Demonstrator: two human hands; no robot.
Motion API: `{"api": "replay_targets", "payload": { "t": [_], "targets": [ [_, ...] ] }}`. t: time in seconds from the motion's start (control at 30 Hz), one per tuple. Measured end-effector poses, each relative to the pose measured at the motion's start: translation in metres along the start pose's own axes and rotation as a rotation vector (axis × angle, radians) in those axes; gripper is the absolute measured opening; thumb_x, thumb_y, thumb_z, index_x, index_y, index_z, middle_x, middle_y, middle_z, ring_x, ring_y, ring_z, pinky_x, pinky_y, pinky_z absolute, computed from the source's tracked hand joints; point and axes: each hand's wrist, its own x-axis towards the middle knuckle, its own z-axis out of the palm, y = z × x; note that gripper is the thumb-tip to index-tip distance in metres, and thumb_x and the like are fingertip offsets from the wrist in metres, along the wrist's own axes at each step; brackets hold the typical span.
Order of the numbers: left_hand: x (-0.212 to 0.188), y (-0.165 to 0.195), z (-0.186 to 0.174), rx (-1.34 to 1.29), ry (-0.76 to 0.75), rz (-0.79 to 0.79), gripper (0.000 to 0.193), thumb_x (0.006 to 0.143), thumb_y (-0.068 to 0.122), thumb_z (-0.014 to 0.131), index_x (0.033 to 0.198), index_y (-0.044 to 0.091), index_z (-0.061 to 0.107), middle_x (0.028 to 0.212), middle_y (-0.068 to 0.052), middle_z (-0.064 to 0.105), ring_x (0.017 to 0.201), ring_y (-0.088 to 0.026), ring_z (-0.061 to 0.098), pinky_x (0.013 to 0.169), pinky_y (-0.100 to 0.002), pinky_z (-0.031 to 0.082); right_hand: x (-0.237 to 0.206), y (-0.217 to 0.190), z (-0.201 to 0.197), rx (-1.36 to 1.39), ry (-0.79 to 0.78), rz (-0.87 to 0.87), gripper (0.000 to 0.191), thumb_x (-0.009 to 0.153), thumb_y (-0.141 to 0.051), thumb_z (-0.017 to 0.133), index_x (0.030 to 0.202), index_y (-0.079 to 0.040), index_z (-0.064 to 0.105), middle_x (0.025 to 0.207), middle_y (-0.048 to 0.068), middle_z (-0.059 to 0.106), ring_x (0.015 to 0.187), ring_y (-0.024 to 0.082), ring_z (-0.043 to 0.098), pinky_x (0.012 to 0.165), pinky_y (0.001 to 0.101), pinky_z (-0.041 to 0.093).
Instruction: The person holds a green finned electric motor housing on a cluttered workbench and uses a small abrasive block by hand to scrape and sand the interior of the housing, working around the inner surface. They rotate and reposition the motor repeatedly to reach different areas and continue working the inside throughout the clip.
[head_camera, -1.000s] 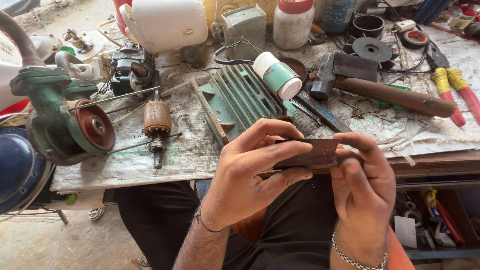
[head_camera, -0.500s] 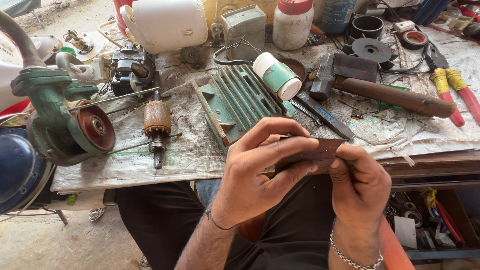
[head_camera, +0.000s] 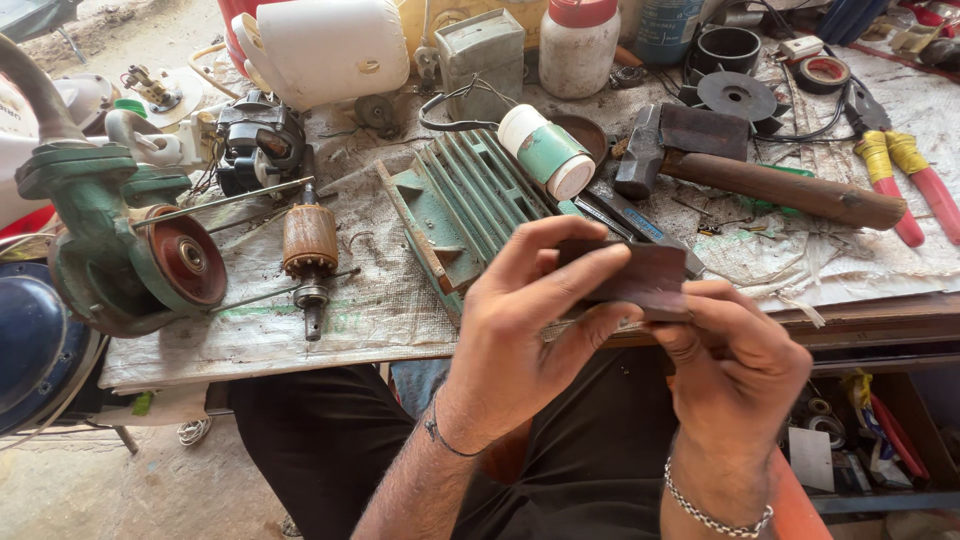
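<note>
I see my left hand (head_camera: 530, 330) and right hand (head_camera: 735, 365) both pinching a flat, dark brown rectangular metal piece (head_camera: 640, 275). Its surface looks dull and rusty, held level above the worktop (head_camera: 350, 320) edge.

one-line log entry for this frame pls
left hand: grips dark flat piece | right hand: holds same piece | bench: hammer, armature, green housing

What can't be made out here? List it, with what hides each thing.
- Dark flat piece, head view: both ends covered by the left hand and right hand.
- Red-handled pliers: grips cut off by the right edge.
- Green ribbed cover: near end hidden behind the left hand.
</note>
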Motion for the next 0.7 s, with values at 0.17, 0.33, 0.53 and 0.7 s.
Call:
{"api": "replay_targets", "payload": {
  "t": [0.17,0.33,0.53,0.7],
  "targets": [
    [0.002,0.002,0.001,0.129,-0.047,0.129,0.031,0.097,0.02,0.077,0.126,0.012,0.069,0.129,-0.009,0.063,0.118,-0.028,0.068,0.101,-0.039,0.06,-0.001,0.01,-0.01,0.041,0.039,-0.114,0.013,0.097,0.009,0.079,0.107,0.01,0.07,0.107,0.017,0.073,0.094,0.013,0.072,0.085,0.0181,0.058],
    [0.0,0.001,-0.002,0.163,-0.127,0.127,0.026,0.098,0.017,0.075,0.123,0.015,0.071,0.112,-0.001,0.068,0.104,-0.022,0.069,0.089,-0.036,0.059,0.004,0.006,-0.005,-0.028,0.074,-0.146,0.015,0.101,0.006,0.081,0.108,0.008,0.069,0.11,0.018,0.072,0.093,0.013,0.071,0.081,0.0184,0.058],
    [-0.001,-0.003,-0.007,0.18,-0.174,0.162,0.019,0.097,0.013,0.074,0.116,0.015,0.071,0.096,0.001,0.068,0.086,-0.02,0.064,0.074,-0.036,0.053,0.012,-0.01,0.009,0.033,0.023,-0.103,0.025,0.092,-0.006,0.079,0.111,0.001,0.066,0.115,0.013,0.066,0.099,0.015,0.073,0.082,0.0229,0.065],
    [-0.001,-0.004,-0.01,0.159,-0.184,0.157,0.016,0.099,0.015,0.074,0.114,0.013,0.071,0.093,-0.001,0.066,0.083,-0.02,0.063,0.073,-0.035,0.053,0.01,-0.011,0.003,-0.011,-0.095,-0.077,0.018,0.097,0.006,0.07,0.114,0.007,0.064,0.112,0.02,0.067,0.102,0.017,0.071,0.09,0.0235,0.061]
  ]
}}
